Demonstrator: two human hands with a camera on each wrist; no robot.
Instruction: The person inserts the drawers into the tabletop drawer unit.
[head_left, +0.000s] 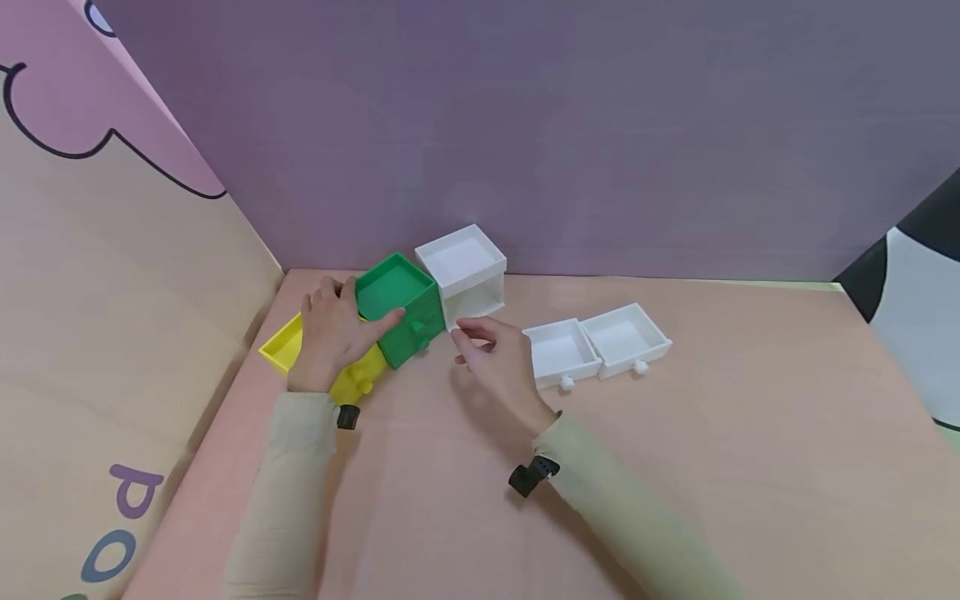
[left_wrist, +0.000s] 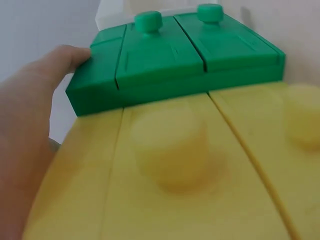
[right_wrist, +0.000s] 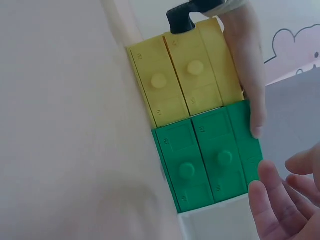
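My left hand (head_left: 330,329) lies across the tops of a yellow drawer cabinet (head_left: 358,379) and a green drawer cabinet (head_left: 422,321), which stand side by side. Its fingers reach over the back edges, and the thumb rests on the green cabinet's upper front edge. Against the green cabinet's other side stands a white cabinet frame (head_left: 462,260) with an open front. In front of that frame is my right hand (head_left: 501,358), thumb and forefinger close together, with nothing visible between them. In the right wrist view its fingers (right_wrist: 270,195) look loosely bent beside the green cabinet.
Two white drawers (head_left: 626,337) with round knobs lie side by side on the pink tabletop, right of my right hand. A purple-grey panel (head_left: 600,133) rises behind the cabinets. A printed cream panel (head_left: 97,317) stands along the left side.
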